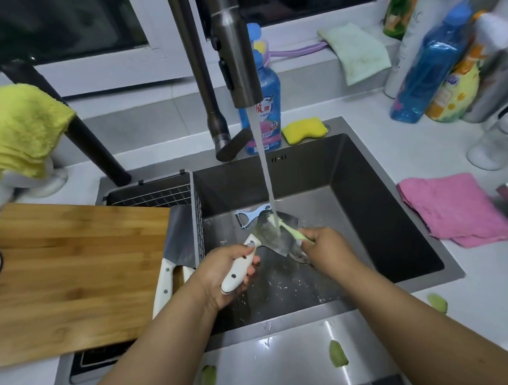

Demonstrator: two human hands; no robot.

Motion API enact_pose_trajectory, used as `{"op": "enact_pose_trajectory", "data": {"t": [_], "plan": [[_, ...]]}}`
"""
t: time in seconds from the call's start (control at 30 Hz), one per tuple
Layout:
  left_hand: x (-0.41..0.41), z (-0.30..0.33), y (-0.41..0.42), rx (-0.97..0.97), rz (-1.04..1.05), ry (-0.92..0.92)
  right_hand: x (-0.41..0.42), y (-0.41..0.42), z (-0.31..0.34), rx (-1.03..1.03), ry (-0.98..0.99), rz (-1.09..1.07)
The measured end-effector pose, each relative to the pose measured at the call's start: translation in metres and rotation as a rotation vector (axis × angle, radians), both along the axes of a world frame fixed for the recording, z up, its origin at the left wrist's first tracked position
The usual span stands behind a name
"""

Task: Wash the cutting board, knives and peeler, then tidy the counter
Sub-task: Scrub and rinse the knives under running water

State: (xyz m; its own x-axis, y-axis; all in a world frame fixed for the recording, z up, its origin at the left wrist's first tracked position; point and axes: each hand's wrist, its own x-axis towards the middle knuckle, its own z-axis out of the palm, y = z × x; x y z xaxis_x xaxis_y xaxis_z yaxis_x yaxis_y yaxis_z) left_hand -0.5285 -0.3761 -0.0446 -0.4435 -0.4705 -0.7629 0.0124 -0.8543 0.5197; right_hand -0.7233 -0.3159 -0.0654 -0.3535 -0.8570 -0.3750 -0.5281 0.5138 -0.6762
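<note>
Holding a broad cleaver (273, 235) over the sink (363, 217), the person's left hand (224, 272) has its fingers curled round the white riveted handle while the blade lies flat under the running water (264, 163). The right hand (325, 247) pinches a pale green brush or scrubber (291, 230) against the blade's face; its exact kind is hard to tell through the stream. The cleaver is likely heavy and blade-forward, stiff, and slick when wet, so the handle is the safe place to grip, with the scrubbing hand kept on the flat and away from the edge. Its steel looks dull grey and smeared with residue. A light blue peeler (252, 217) lies on the sink floor just behind the blade, small, light and easy to lift by its handle. Two more white-handled knives (174, 261) rest at the right edge of the bamboo cutting board (77, 270), which lies across the sink's left side, rigid and probably bulky to turn under the tap.
</note>
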Motion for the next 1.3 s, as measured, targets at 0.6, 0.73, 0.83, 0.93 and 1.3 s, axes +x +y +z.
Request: {"op": "enact_pose_trajectory", "data": {"t": [0.6,0.73,0.83,0.93,1.3], "plan": [[0.008,0.017,0.005,-0.385,-0.052,-0.339,0.011,0.017,-0.013,0.061,0.065,-0.031],[0.01,0.02,0.006,-0.391,-0.062,-0.344,0.013,0.017,-0.012,0.044,0.088,-0.025],[0.01,0.021,0.005,-0.398,-0.064,-0.354,0.013,0.018,-0.012,0.038,0.086,-0.04],[0.01,0.023,0.004,-0.418,-0.062,-0.36,0.014,0.018,-0.009,0.029,0.086,-0.056],[0.018,0.035,0.0,-0.45,-0.059,-0.321,0.022,0.013,0.002,0.019,0.094,-0.059]]}}
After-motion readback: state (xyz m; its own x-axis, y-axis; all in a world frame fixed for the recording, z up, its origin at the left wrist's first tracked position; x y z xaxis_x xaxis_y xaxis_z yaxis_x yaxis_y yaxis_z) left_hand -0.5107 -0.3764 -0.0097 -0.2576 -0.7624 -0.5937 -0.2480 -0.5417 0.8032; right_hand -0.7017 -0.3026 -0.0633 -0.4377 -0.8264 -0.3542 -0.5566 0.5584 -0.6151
